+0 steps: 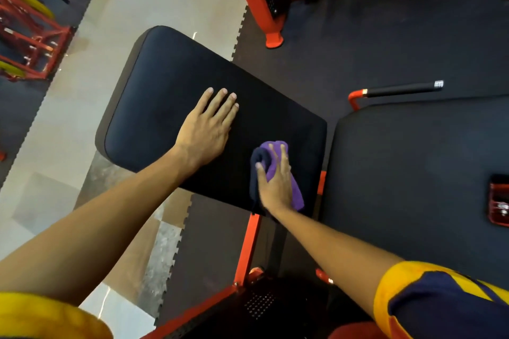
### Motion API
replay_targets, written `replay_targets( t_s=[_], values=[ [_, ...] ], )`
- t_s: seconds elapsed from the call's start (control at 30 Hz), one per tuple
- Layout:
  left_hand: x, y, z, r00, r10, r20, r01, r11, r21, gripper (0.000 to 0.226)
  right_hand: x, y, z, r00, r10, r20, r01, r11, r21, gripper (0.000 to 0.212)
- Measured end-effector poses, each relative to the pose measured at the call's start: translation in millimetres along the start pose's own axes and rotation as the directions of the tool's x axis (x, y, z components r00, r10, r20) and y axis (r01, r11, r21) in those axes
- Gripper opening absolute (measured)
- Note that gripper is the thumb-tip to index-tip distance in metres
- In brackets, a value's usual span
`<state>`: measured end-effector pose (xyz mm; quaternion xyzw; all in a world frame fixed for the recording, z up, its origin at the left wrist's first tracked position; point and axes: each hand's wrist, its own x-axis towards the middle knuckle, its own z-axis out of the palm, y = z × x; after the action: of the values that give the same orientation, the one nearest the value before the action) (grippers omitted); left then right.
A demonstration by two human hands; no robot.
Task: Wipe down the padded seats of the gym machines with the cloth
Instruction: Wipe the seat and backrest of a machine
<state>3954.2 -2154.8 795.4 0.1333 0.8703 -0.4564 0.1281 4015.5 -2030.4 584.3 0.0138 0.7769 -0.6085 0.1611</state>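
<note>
Closest in, two bare forearms come out of yellow-and-navy sleeves (pixel 440 300). Follow the one at the lower right of the frame up and the right hand (pixel 275 181) is laid over the cloth (pixel 298 195). Its fingers are mostly straight and spread, pressing the cloth down rather than fisting it.

The cloth is a bunched purple-and-dark rag on the lower right part of the padded seat (pixel 154 85), near the edge by the person. My guess is it's light, floppy stuff that folds over itself, so palm on top with the thumb along one side looks like the way to steer it.

A bit further up and left, the left hand (pixel 205 132) lies flat on the middle of the pad, fingers close together, holding nothing. The pad looks like smooth vinyl over foam, probably slick with some give.

To the right is a second pad (pixel 407 162), and beyond are orange-red machine frames (pixel 253 0).
</note>
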Motion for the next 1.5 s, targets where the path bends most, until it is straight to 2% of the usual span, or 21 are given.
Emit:
replay_targets(
  t_s=[0.03,0.1,0.17,0.2,0.27,0.33,0.43,0.5,0.57,0.67,0.7,0.73,0.77,0.83,0.9,1.0,1.07,1.17,1.3,1.4,1.5],
  values=[
    [-7,6,1,1.0,0.019,-0.002,-0.019,1.0,-0.002,0.062,9,7,-2,0.99,0.135,-0.038,-0.135,0.991,0.025,0.072],
    [-17,17,4,0.999,0.038,-0.007,-0.038,0.999,-0.009,0.064,29,4,-6,0.921,0.383,-0.066,-0.374,0.92,0.12,0.068],
    [-21,21,7,0.999,0.036,-0.011,-0.036,0.999,0.003,0.067,36,-24,-1,0.885,0.461,-0.069,-0.447,0.881,0.155,0.066],
    [-20,23,9,0.999,0.032,-0.023,-0.032,0.999,0.009,0.068,33,-39,3,0.901,0.425,-0.09,-0.407,0.898,0.166,0.067],
    [-16,24,12,0.999,0.025,-0.044,-0.024,1.0,0.019,0.068,14,-64,16,0.961,0.238,-0.142,-0.217,0.965,0.149,0.065],
    [-15,24,13,0.999,0.022,-0.05,-0.022,1.0,0.008,0.068,-19,-65,28,0.989,0.066,-0.133,-0.054,0.994,0.091,0.07],
    [-16,27,16,0.998,0.009,-0.056,-0.008,1.0,0.023,0.068,-51,-22,32,0.992,-0.118,-0.053,0.118,0.993,-0.005,0.074],
    [-14,28,16,0.998,0.005,-0.064,-0.003,1.0,0.024,0.068,-48,10,23,0.984,-0.163,-0.074,0.161,0.986,-0.029,0.069],
    [-11,30,15,0.997,-0.003,-0.08,0.005,1.0,0.022,0.068,-31,28,14,0.984,-0.078,-0.157,0.077,0.997,-0.013,0.067],
    [-13,31,18,0.998,-0.005,-0.07,0.007,0.999,0.032,0.068,-5,18,11,0.943,0.278,-0.184,-0.254,0.956,0.145,0.066],
    [-13,30,19,0.998,-0.003,-0.07,0.005,0.999,0.039,0.068,0,7,12,0.922,0.346,-0.172,-0.318,0.933,0.171,0.067],
    [-13,31,20,0.997,-0.003,-0.072,0.006,0.999,0.038,0.068,1,-3,13,0.929,0.331,-0.167,-0.304,0.938,0.169,0.069],
    [-13,30,20,0.997,-0.007,-0.073,0.01,0.999,0.036,0.068,-3,-13,14,0.956,0.244,-0.161,-0.22,0.963,0.154,0.07],
    [-12,30,19,0.997,-0.01,-0.072,0.012,1.0,0.028,0.067,-20,-27,19,0.994,-0.049,-0.096,0.057,0.995,0.084,0.072],
    [-12,30,20,0.998,-0.013,-0.066,0.014,1.0,0.026,0.068,-43,-32,20,0.949,-0.314,0.043,0.313,0.949,0.026,0.074],
    [-12,30,19,0.999,-0.008,-0.049,0.009,1.0,0.026,0.068,-49,-1,13,0.816,-0.559,0.148,0.576,0.81,-0.113,0.081],
    [-11,30,19,0.999,-0.01,-0.051,0.011,1.0,0.025,0.068,-44,37,4,0.768,-0.6,0.224,0.638,0.744,-0.196,0.093],
    [-11,29,18,0.999,-0.007,-0.043,0.008,1.0,0.023,0.068,-43,67,-4,0.787,-0.546,0.286,0.615,0.727,-0.304,0.114],
    [-11,30,19,0.999,-0.009,-0.051,0.011,0.999,0.04,0.068,-60,22,14,0.842,-0.493,0.219,0.535,0.817,-0.217,0.111],
    [-12,30,19,0.998,-0.014,-0.059,0.016,0.999,0.032,0.068,-69,-8,28,0.806,-0.554,0.207,0.591,0.771,-0.238,0.112],
    [-11,30,17,0.999,-0.013,-0.051,0.015,0.999,0.035,0.068,-61,5,25,0.757,-0.617,0.213,0.652,0.694,-0.306,0.111]
  ],
)
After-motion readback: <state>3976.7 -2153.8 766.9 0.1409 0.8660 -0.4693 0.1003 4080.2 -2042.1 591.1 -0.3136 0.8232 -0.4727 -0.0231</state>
